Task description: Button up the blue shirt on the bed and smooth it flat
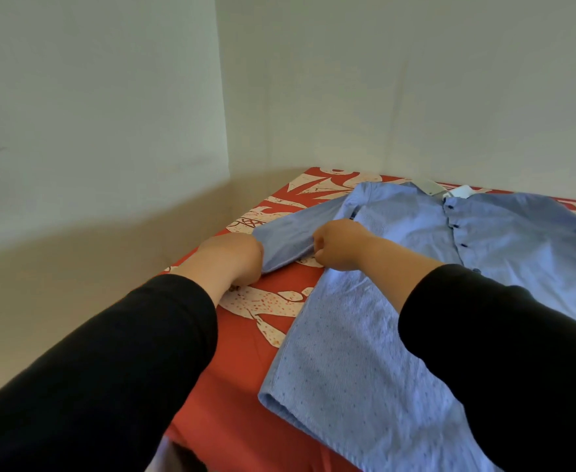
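Observation:
The blue shirt (399, 253) lies front-up on the bed, its collar toward the far wall. Dark buttons (463, 245) run down the closed placket. Its short left-side sleeve (286, 240) stretches out toward the bed's left edge. My left hand (235, 257) grips the sleeve's cuff end, fingers curled under the fabric. My right hand (339, 245) pinches the sleeve's lower edge near the armpit. Both forearms wear black sleeves, and my right arm hides part of the shirt's lower front.
The bed has a red sheet with a white leaf pattern (262, 301). It sits in a corner between two pale walls (109, 114). The bed's left edge (191, 253) runs just beside my left hand. A white tag (457, 191) shows at the collar.

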### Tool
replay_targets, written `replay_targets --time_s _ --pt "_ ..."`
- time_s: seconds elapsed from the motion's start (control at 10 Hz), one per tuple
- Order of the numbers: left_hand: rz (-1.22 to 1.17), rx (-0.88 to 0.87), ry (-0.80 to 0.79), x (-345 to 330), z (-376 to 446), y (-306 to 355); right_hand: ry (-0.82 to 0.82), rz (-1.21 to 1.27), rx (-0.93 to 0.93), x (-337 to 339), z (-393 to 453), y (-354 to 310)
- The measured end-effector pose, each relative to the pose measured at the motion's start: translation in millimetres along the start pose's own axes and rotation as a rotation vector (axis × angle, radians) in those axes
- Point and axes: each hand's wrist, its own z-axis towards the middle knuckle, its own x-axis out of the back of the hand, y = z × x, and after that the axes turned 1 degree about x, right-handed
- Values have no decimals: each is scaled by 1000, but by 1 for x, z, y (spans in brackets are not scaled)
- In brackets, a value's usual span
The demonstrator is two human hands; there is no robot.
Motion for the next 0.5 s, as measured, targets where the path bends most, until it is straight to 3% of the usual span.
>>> replay_targets --time_s 0.1,0.2,0.3,0.4,0.5 --pt "-88 24 20 -1 3 3 -41 117 46 2 -3 -5" --pt "-329 16 137 -6 4 7 -123 146 71 2 -7 -8" --pt "-431 -64 91 -15 4 6 -152 153 62 5 -12 -11" --pt "-350 -87 -89 -23 5 7 -77 182 60 13 -19 -11" --pt "-399 -78 -34 -19 6 12 -15 206 51 19 -24 -10"
